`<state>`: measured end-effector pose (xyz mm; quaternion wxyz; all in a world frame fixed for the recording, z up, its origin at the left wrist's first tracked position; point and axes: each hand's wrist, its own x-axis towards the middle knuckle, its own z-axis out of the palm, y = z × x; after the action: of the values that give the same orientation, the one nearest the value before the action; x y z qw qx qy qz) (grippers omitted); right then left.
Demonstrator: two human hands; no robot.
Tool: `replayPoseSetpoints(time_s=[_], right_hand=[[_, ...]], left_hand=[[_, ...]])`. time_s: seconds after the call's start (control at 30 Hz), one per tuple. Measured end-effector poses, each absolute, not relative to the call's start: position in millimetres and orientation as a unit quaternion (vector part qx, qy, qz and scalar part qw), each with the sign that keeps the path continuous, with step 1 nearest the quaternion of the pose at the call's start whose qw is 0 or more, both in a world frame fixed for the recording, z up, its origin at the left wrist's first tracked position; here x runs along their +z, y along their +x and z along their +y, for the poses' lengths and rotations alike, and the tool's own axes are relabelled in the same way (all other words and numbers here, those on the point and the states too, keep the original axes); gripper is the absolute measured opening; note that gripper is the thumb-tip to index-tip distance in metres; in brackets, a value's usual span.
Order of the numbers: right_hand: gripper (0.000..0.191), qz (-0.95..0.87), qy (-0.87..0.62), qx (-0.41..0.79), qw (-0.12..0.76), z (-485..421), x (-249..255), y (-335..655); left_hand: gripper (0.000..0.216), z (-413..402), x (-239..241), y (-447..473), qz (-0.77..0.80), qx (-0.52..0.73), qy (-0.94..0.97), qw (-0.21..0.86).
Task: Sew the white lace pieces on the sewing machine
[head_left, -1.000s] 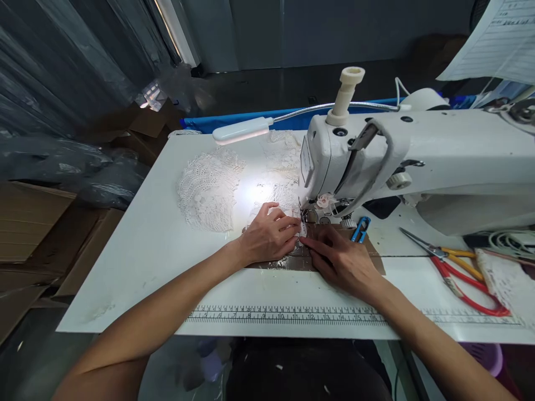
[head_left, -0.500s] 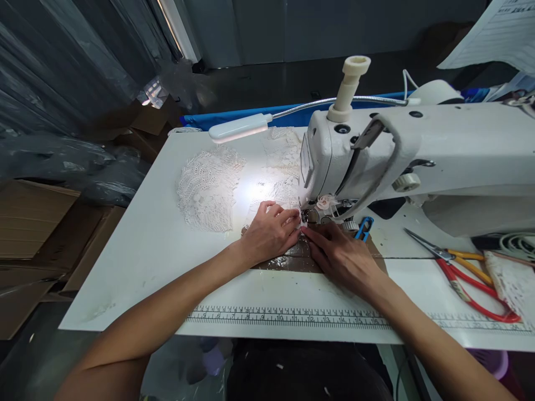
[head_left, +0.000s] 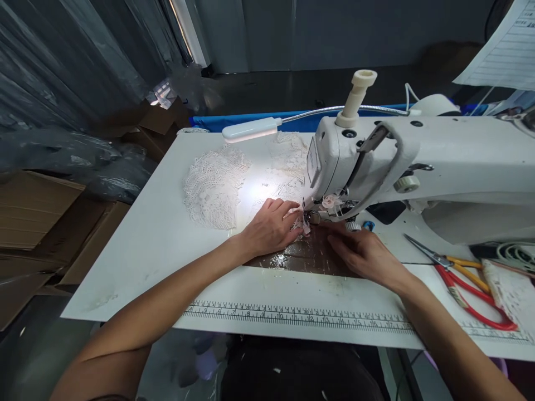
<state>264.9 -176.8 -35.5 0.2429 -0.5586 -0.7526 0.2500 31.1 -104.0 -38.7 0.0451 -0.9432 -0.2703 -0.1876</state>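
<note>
My left hand (head_left: 271, 228) lies flat over the white lace piece (head_left: 297, 223) just left of the needle, its fingers stretched toward the presser foot (head_left: 308, 218). To the right of the foot, my right hand (head_left: 365, 250) rests low beside the sewing machine (head_left: 401, 150). Its index finger reaches left toward the foot, partly covered by the machine's parts, and the thumb stands apart below. I see nothing held in it. Brown shiny sheeting (head_left: 288, 259) covers the bed under both hands.
A lit lamp (head_left: 251, 131) hangs over the lace. More lace (head_left: 215, 186) lies at left. Red-handled scissors (head_left: 472, 295) and a yellow-handled tool (head_left: 472, 273) lie at right. Blue snips (head_left: 368, 225) show behind my right hand. A ruler strip (head_left: 292, 317) runs along the front edge.
My right hand has moved right, away from the needle, and its thumb has come off the lace edge. It now covers most of the blue snips. My left hand stays on the lace.
</note>
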Motion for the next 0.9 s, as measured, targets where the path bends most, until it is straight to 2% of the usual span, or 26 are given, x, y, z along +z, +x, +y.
replayPoseSetpoints(time_s=[0.2, 0.47, 0.73, 0.83, 0.9], right_hand=[[0.028, -0.754, -0.578, 0.237, 0.203, -169, -19, 270], [0.029, -0.783, -0.551, 0.181, 0.224, -165, -43, 261], [0.038, -0.85, -0.498, 0.044, 0.167, -173, -50, 248], [0.037, -0.848, -0.5, 0.057, 0.165, -174, -49, 247], [0.036, -0.841, -0.499, 0.11, 0.176, -174, -47, 251]], left_hand=[[0.017, -95, -38, 23, -0.127, -0.194, -0.971, -0.055], [0.016, -93, -48, 33, -0.218, -0.295, -0.919, -0.141], [0.013, -96, -47, 32, -0.22, -0.31, -0.918, -0.109], [0.012, -95, -50, 31, -0.188, -0.276, -0.938, -0.089], [0.012, -94, -51, 30, -0.178, -0.254, -0.948, -0.074]])
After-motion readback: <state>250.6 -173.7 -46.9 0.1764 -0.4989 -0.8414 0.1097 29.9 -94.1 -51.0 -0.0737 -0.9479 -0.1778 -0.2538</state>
